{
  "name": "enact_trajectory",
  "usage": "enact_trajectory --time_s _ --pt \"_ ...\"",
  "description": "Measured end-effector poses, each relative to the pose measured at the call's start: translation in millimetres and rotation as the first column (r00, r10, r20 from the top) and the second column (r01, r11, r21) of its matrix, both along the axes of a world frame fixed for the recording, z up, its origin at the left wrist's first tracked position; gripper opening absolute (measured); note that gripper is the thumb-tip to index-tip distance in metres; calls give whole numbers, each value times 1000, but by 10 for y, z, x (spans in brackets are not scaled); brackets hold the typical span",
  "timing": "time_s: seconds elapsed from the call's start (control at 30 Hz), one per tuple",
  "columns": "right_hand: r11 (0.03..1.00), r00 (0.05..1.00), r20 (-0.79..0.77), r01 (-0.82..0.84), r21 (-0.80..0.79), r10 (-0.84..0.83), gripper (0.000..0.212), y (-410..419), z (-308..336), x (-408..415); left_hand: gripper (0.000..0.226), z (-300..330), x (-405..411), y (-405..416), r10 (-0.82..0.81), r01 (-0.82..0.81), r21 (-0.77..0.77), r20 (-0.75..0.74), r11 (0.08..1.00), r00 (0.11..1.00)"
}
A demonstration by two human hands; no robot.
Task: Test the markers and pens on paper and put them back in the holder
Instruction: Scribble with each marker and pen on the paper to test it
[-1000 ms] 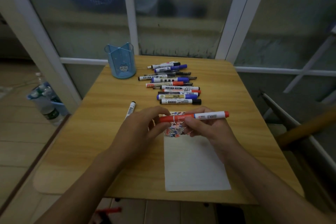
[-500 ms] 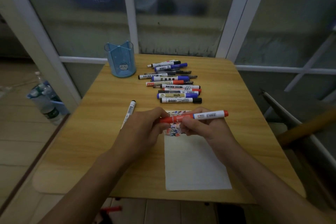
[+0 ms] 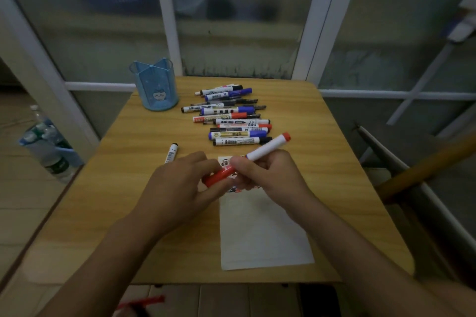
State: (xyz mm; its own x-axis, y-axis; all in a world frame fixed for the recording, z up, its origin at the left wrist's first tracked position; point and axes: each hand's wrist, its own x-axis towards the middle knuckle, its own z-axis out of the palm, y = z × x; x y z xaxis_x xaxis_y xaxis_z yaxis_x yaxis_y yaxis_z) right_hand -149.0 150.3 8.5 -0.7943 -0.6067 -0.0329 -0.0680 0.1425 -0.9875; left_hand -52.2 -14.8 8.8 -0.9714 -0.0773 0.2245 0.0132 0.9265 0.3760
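I hold the red marker (image 3: 247,161) between my hands, just above the paper (image 3: 262,234). My left hand (image 3: 180,188) pinches its red cap (image 3: 219,175); my right hand (image 3: 268,175) grips the white barrel. It looks light, stiff, smooth plastic – a little slippery, so I should take it near the cap joint. The blue holder (image 3: 157,87) stands well beyond my fingers.

Colours on the wooden table

A white marker (image 3: 262,151) with red cap and red end is seen; the holder (image 3: 157,90) is translucent blue, the paper (image 3: 262,234) white with red-and-black scribbles, the table (image 3: 144,136) yellow wood-grained.
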Motion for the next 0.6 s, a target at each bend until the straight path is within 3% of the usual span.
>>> enact_trajectory --time_s 0.2,0.33,0.43,0.5,0.6 --pt "991 994 -110 26 130 -11 31 -75 -47 -45 72 -71 -5 119 36 -36 88 11 995 999" --pt "981 986 -155 -29 194 60 36 -110 -69 -18 62 -105 21 211 27 -34 153 43 988 999" --pt "963 959 -251 -60 263 128 50 -117 -92 -11 77 -112 30 220 62 -78 162 99 984 993" --pt "954 951 -285 -35 297 124 56 -105 -105 -38 87 -115 35 174 108 -122 136 107 983 988" --pt "955 941 -323 3 297 98 58 -68 -139 -108 78 -91 39 6 238 -237 -24 112 971 965"
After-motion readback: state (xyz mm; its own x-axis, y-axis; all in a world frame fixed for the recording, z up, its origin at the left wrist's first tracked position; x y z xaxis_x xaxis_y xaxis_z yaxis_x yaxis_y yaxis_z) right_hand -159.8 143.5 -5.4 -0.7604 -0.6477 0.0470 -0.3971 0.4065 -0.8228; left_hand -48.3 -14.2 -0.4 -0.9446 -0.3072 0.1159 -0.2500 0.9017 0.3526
